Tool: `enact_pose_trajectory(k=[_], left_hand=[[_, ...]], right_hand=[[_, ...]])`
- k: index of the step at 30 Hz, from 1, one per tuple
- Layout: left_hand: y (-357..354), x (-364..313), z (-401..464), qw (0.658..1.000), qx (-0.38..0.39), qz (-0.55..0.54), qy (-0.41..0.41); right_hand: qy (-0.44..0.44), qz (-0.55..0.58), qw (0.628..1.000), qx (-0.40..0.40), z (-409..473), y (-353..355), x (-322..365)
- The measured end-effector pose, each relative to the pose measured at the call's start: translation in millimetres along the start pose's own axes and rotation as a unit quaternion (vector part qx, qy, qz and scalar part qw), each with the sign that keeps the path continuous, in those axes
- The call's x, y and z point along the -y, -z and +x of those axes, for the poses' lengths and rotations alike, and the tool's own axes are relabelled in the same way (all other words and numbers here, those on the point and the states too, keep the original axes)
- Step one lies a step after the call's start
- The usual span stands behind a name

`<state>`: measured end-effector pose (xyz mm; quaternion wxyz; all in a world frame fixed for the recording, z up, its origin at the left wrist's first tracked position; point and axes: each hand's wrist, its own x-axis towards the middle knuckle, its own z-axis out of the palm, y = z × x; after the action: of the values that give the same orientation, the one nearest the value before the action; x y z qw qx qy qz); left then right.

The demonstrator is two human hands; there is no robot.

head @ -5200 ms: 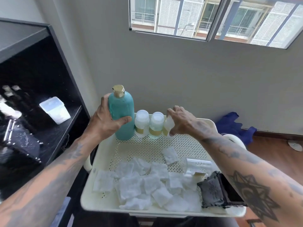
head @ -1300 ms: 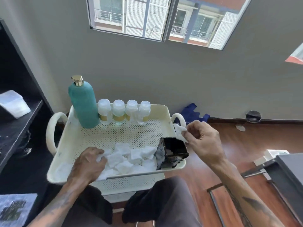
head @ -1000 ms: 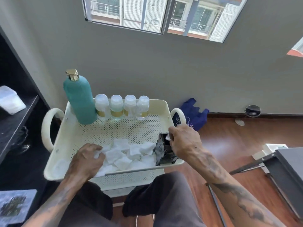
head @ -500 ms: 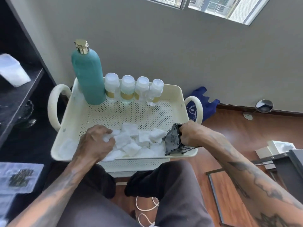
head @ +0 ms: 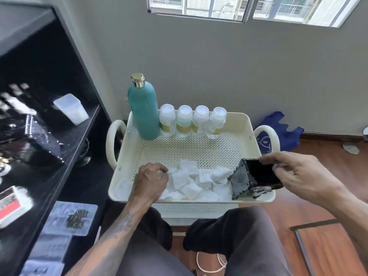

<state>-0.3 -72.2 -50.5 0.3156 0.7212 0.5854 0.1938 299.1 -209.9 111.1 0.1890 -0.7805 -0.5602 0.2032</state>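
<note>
One tray (head: 250, 132) held one teal bottle (head: 143, 112) and four small jars (head: 184, 121) along its far edge, with white pads (head: 196, 180) heaped near, too overlapped to count. The left hand (head: 149, 181) clutched pads. The right hand (head: 304, 174) grasped one black box (head: 242, 181), tilted at the near right corner.

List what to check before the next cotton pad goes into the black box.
1. Left hand grips the cotton pads: ok. Only one pad taken: cannot tell.
2. Right hand holds the black box: ok.
3. Box mouth faces up, unblocked: ok.
4. Box sits tilted at the front right corner of the tray. Steady there: cannot tell.
5. Room inside the box: cannot tell.
6. Teal bottle and small bottles upright at the far rim, apart from both hands: ok.
</note>
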Motion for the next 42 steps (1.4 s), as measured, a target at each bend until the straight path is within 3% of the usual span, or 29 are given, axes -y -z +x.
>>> enact_pose_trajectory(k=[3,8,16,21,24,28,34,36,39,42], left_hand=[[5.1,-2.8,-1.0,0.999,0.012,-0.033,0.023],[14.6,-6.1,3.1,0.988,0.002,-0.136,0.078],[15.2,-8.2,-0.9,0.98,-0.053,-0.181,0.068],[16.3,-10.0,-2.7,0.978,-0.089,-0.181,0.062],[20.6,-16.8,-6.1,0.972,-0.119,-0.197,0.05],[30.3,-54.3,-7.6,0.974,-0.155,-0.165,-0.024],[16.3,-166.6,-11.4,0.936,-0.121,-0.139,-0.301],[-0.3,-197.7,-11.1,0.92,-0.099,-0.082,-0.371],[-22.8,-225.0,-10.4,0.903,0.0,0.068,-0.424],[-34.2,-231.9,-7.0,0.884,0.118,0.217,-0.397]], right_hand=[[0.032,-0.063,0.997,-0.004,-11.4,-11.5,-13.4],[0.06,-0.036,0.997,-0.028,-7.7,-25.2,-17.8],[0.077,-0.006,0.996,-0.041,-4.5,-39.0,-29.8],[0.088,0.073,0.981,-0.157,-11.8,-46.6,-42.7],[0.06,0.108,0.984,-0.129,-10.2,-44.0,-54.5],[0.043,0.11,0.991,-0.065,-2.6,-41.4,-64.6],[0.025,0.172,0.982,-0.073,-3.1,-51.0,-74.7],[0.02,0.188,0.979,-0.081,-5.0,-55.2,-77.0],[0.018,0.213,0.973,-0.086,-4.9,-58.9,-79.1],[0.02,0.24,0.966,-0.091,-5.1,-61.5,-79.7]])
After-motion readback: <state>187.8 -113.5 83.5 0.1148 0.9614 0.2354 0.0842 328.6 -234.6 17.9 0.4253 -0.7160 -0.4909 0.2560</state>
